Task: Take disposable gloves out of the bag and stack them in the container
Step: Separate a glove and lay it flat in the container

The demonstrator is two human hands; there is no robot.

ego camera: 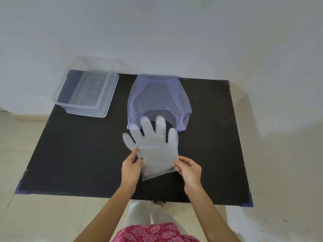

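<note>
A clear disposable glove is held flat over the middle of the black table, its fingers pointing away from me. My left hand pinches the glove's left edge near the cuff. My right hand pinches the right edge of the cuff. Just beyond the glove lies the pale purple mesh bag, its open mouth facing me and partly covered by the glove's fingertips. The clear plastic container stands at the table's far left corner and looks empty.
The table's far edge meets a white wall. Pale tiled floor surrounds the table. My legs and a pink patterned garment show below the near edge.
</note>
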